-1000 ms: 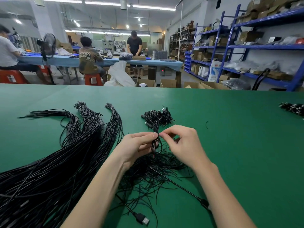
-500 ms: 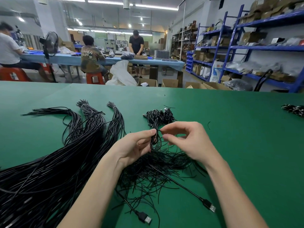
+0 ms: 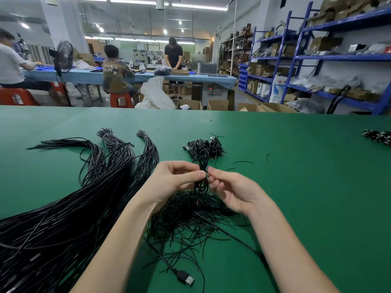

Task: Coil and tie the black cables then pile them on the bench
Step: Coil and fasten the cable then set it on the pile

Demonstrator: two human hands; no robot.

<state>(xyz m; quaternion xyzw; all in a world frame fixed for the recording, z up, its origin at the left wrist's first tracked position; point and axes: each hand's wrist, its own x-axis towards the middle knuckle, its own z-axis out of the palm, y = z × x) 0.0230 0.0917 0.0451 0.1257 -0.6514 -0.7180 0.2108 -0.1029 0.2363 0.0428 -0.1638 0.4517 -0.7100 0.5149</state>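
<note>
A small coiled black cable (image 3: 202,172) hangs upright between my hands above the green bench (image 3: 296,187). My left hand (image 3: 175,178) pinches its middle with thumb and fingers. My right hand (image 3: 230,191) pinches the same waist from the right, apparently on a thin tie that is too fine to make out. Just behind lies a small pile of coiled, tied cables (image 3: 206,144). Under my hands sits a heap of thin black ties (image 3: 190,216). A big sheaf of uncoiled black cables (image 3: 63,208) fans across the left of the bench.
A loose cable with a USB plug (image 3: 186,279) lies near the front edge. Another cable runs under my right forearm. More bundled cables (image 3: 378,136) sit at the far right. Stray ties lie right of the pile. People work at a blue table beyond.
Both hands stay at the coil's waist. My right hand's fingers have shifted and opened out slightly below the pinch; the coil sits a little higher in view.
</note>
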